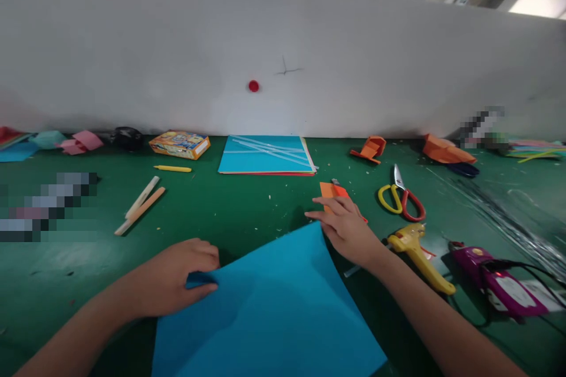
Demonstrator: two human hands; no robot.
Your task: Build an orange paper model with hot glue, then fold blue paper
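White board [154, 59]: upright along the desk's far edge.
Desk [247, 212]: green; a strip of its surface gives room between the stack and the blue paper, and more room lies to the left; the right side is crowded.
Blue paper [274, 306]: at the near middle, running out of view at the bottom, its top corner up at the right hand and its left edge curled at the left hand.
Stack of paper [260, 159]: against the board, strips lying across it.
Left hand [188, 283]: fingers closed narrow, pinching the upper left edge of the blue paper between thumb and fingertips.
Right hand [347, 230]: fingers stretched and a little apart, over an orange piece; whether they touch the blue paper's corner cannot be told.
Purple device [499, 283]: far right, cord across it.
Glue gun [418, 253]: just right of the right wrist.
Scissors [398, 179]: beyond the glue gun, blades upward.
Sticks [147, 207]: two, beyond the left hand, touching.
Orange piece [327, 189]: partly under the right hand.
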